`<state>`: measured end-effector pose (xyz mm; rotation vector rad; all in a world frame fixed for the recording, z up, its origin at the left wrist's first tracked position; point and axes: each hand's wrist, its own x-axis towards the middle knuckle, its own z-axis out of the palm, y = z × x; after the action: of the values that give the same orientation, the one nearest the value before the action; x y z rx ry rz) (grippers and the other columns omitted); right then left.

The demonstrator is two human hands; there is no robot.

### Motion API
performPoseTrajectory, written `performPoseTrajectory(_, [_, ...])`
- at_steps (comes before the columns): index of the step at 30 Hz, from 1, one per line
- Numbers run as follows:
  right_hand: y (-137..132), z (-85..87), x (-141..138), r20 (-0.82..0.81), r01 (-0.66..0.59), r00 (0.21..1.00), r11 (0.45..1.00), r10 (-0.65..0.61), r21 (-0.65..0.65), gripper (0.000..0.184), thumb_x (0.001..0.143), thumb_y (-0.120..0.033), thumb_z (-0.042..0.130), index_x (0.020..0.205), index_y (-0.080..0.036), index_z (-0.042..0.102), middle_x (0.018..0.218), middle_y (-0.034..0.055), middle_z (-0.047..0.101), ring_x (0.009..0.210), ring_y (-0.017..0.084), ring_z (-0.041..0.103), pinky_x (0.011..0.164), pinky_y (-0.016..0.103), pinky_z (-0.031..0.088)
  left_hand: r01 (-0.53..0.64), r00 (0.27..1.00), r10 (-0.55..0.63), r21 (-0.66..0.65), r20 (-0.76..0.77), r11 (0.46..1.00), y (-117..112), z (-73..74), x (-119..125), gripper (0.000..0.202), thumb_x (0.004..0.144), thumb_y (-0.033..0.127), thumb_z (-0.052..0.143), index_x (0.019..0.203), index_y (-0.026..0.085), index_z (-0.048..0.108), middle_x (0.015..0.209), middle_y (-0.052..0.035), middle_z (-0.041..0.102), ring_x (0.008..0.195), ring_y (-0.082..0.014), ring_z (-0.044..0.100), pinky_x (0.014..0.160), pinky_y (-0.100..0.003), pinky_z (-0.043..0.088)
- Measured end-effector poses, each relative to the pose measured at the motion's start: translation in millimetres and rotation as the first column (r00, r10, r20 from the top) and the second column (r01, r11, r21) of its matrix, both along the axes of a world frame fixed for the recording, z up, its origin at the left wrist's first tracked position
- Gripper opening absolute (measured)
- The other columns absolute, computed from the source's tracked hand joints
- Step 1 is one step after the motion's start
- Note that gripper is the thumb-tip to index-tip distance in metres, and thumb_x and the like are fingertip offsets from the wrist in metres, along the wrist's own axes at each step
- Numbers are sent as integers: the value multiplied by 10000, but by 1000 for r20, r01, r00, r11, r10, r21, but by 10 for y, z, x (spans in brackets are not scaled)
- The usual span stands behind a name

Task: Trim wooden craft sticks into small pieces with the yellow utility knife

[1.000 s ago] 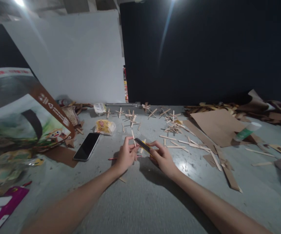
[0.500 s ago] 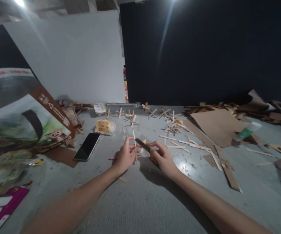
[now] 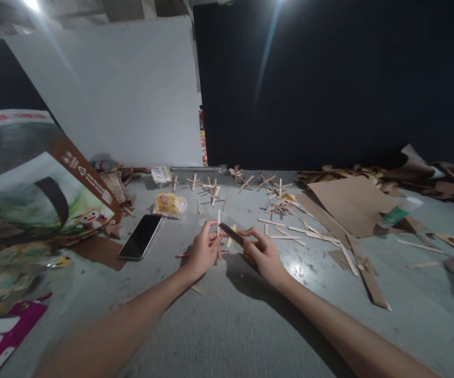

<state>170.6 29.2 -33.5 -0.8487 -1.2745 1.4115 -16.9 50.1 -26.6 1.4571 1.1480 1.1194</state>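
Near the middle of the grey table, my left hand point(image 3: 204, 249) pinches a pale wooden craft stick point(image 3: 218, 218) that stands nearly upright. My right hand point(image 3: 262, 255) is closed around a black and yellow utility knife point(image 3: 234, 235), tilted so its front end meets the stick. Whether the blade is out is too small to tell. A thin reddish pencil-like rod point(image 3: 183, 255) lies on the table behind my left hand. Just beyond my hands lie crossed craft sticks point(image 3: 216, 195), some joined into small X shapes.
A phone point(image 3: 141, 237) and a yellow wrapped packet point(image 3: 169, 205) lie to the left, beside a large printed bag point(image 3: 81, 178). Loose sticks point(image 3: 285, 237), brown cardboard point(image 3: 349, 205) and a glue stick point(image 3: 401, 212) are on the right. Upright panels point(image 3: 309, 84) close off the back.
The craft stick in my left hand has shifted slightly to the right and stands straighter. The knife stays against it, and my right hand has barely moved.
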Motion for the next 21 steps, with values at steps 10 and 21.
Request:
performPoseTrajectory(10, [4, 17, -3, 42, -4, 999, 1000, 3, 13, 482, 868, -671, 689, 1040, -238, 562, 507, -131, 350, 429, 92, 255, 448, 227, 179, -5, 1000, 6, -10, 23, 1000, -6, 13, 22, 408, 891, 427, 703, 1161, 262, 446, 865, 18, 768, 401, -74, 524, 495, -226, 492])
performPoseTrajectory(21, [-34, 16, -5, 162, 26, 986, 996, -39, 80, 544, 910, -712, 625, 1121, -212, 615, 556, -105, 388, 479, 106, 287, 476, 242, 201, -76, 997, 77, 53, -5, 996, 13, -63, 30, 289, 941, 394, 648, 1073, 267, 426, 567, 119, 606, 378, -107, 532, 420, -192, 388])
